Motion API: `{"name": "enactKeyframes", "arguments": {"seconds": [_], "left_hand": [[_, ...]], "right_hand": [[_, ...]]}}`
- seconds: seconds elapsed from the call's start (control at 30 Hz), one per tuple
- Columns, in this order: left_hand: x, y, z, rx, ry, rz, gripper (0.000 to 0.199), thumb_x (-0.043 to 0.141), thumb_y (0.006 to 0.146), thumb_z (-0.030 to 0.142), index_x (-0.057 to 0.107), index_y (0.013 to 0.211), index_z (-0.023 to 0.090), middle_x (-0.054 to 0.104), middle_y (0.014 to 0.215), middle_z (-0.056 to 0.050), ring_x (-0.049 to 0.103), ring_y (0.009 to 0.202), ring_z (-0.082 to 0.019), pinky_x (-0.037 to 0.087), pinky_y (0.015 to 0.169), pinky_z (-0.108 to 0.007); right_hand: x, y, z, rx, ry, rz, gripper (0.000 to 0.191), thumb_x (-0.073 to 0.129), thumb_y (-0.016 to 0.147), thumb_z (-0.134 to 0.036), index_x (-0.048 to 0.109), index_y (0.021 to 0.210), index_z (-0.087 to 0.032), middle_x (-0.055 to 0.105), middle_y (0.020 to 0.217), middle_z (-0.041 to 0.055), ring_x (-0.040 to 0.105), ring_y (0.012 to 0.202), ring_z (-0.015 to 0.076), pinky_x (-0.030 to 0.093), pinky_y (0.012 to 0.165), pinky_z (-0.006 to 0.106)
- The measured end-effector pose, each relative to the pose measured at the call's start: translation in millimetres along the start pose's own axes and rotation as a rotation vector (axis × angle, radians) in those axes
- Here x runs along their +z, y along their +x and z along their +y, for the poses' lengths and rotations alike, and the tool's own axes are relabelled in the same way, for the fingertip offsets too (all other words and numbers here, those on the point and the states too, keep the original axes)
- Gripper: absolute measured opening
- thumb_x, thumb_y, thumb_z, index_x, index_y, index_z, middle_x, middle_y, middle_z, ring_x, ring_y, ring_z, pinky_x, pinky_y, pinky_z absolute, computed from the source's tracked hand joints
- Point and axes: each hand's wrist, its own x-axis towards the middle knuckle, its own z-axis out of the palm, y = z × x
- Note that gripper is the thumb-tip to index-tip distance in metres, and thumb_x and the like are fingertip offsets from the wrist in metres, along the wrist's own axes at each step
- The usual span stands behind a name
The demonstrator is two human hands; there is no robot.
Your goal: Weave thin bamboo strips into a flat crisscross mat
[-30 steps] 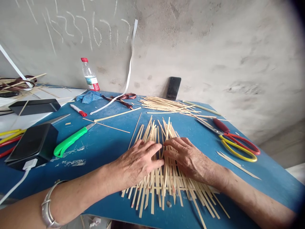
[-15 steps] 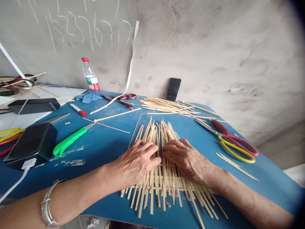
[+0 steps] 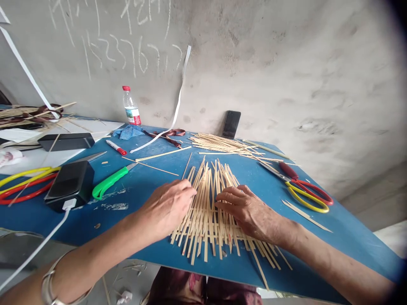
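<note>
A partly woven mat of pale bamboo strips (image 3: 206, 220) lies in front of me, its long strips fanning out toward the near edge and crossed by several strips. My left hand (image 3: 173, 205) is at the mat's left side, fingers curled together on the outer strips; its fingertips are partly hidden. On the right half, my right hand (image 3: 246, 209) has its bent fingers closed over the strips, thumb out of sight. A narrow gap parts the strips between both hands at the far end.
Loose bamboo strips (image 3: 219, 144) lie behind the mat, near a phone (image 3: 231, 124) leaning on the wall. Scissors (image 3: 305, 190) lie to the right. A green-handled knife (image 3: 111, 182), a black box (image 3: 71, 182) with a white cable, a marker (image 3: 116, 147) and a bottle (image 3: 131, 108) are left.
My left hand has drawn left, from the mat's middle to its left side, and its fingers have closed up. My right hand stays nearly in place. The view has shifted slightly.
</note>
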Motion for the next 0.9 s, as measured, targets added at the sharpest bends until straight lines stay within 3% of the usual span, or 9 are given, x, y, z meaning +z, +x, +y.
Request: {"name": "enactKeyframes", "arguments": {"seconds": [0.13,0.3,0.43,0.57,0.77,0.9], "left_hand": [[-0.6,-36.6,9.8,-0.102,0.041,0.046,0.026,0.041,0.095,0.011,0.065,0.102,0.017,0.062,0.105,-0.007,0.059,0.091,-0.019,0.05,0.081,-0.035],[15.3,-65.2,22.6,-0.216,0.01,0.101,0.025,0.041,0.095,0.015,0.065,0.104,0.02,0.06,0.116,-0.007,0.058,0.101,-0.021,0.049,0.088,-0.039],[24.0,-69.3,29.2,-0.248,-0.006,0.148,0.025,0.043,0.095,0.015,0.065,0.105,0.021,0.06,0.118,-0.007,0.057,0.102,-0.023,0.048,0.089,-0.042],[26.8,-69.9,29.6,-0.257,-0.024,0.193,0.023,0.044,0.095,0.016,0.065,0.103,0.022,0.06,0.119,-0.006,0.056,0.104,-0.023,0.048,0.09,-0.043],[27.5,-71.2,30.7,-0.292,-0.095,0.221,0.024,0.046,0.094,0.018,0.062,0.109,0.025,0.059,0.121,-0.005,0.055,0.104,-0.024,0.046,0.09,-0.044],[27.4,-71.3,31.5,-0.306,-0.119,0.214,0.022,0.047,0.093,0.02,0.062,0.108,0.026,0.061,0.12,-0.004,0.055,0.103,-0.025,0.045,0.088,-0.045]], "right_hand": [[-8.4,-1.7,-8.4,0.056,-0.01,0.013,0.042,0.037,0.083,-0.004,0.062,0.114,-0.016,0.062,0.12,0.0113,0.05,0.108,0.0248,0.038,0.085,0.041],[-10.9,6.1,-21.5,0.048,0.036,-0.03,0.038,0.039,0.084,-0.003,0.063,0.111,-0.017,0.064,0.115,0.0107,0.052,0.1,0.024,0.039,0.082,0.041],[-7.8,26.7,-31.9,0.043,0.05,0.049,0.034,0.039,0.085,-0.002,0.064,0.105,-0.015,0.066,0.106,0.0101,0.052,0.096,0.0229,0.04,0.082,0.04],[1.6,42.9,-36.7,0.001,0.032,-0.019,0.029,0.045,0.085,-0.005,0.064,0.103,-0.016,0.065,0.106,0.01,0.053,0.098,0.0229,0.041,0.084,0.039],[10.3,42.6,-24.5,0.0,-0.059,-0.048,0.049,0.044,0.074,0.002,0.06,0.116,-0.016,0.06,0.126,0.0122,0.05,0.113,0.026,0.039,0.092,0.045],[8.2,38.0,-20.5,-0.009,-0.061,-0.07,0.049,0.04,0.079,0.002,0.058,0.122,-0.015,0.058,0.132,0.0134,0.05,0.118,0.0266,0.041,0.094,0.046]]}}
